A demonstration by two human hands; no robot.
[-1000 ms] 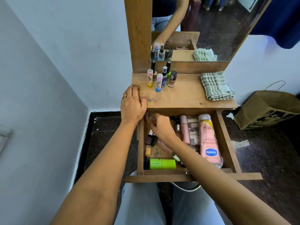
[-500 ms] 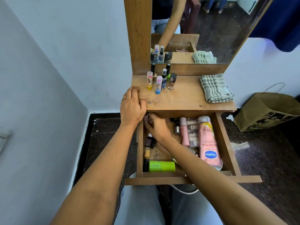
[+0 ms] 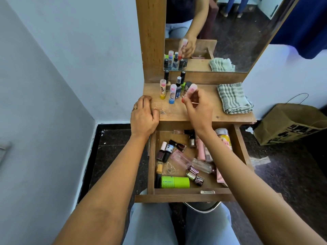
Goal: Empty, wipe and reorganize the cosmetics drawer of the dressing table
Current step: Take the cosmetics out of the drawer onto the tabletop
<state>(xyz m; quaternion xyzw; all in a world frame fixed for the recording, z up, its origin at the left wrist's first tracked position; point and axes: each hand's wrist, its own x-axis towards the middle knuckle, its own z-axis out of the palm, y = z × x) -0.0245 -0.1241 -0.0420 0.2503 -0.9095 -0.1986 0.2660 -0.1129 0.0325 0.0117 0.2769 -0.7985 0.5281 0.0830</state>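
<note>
A pink-capped tube (image 3: 191, 89) is pinched in the right hand (image 3: 199, 107) beside standing bottles (image 3: 172, 93), easily toppled if brushed. The left hand (image 3: 144, 115) is rested empty on the tabletop (image 3: 177, 113)

— What is the right hand (image 3: 198, 107) holding?
— It is pinching a pink-capped stick (image 3: 190, 89) over the tabletop (image 3: 208, 114), just right of the standing bottles (image 3: 173, 93).
— And the left hand (image 3: 144, 117)?
— It is resting on the near left corner, above the open drawer (image 3: 185, 198).
</note>
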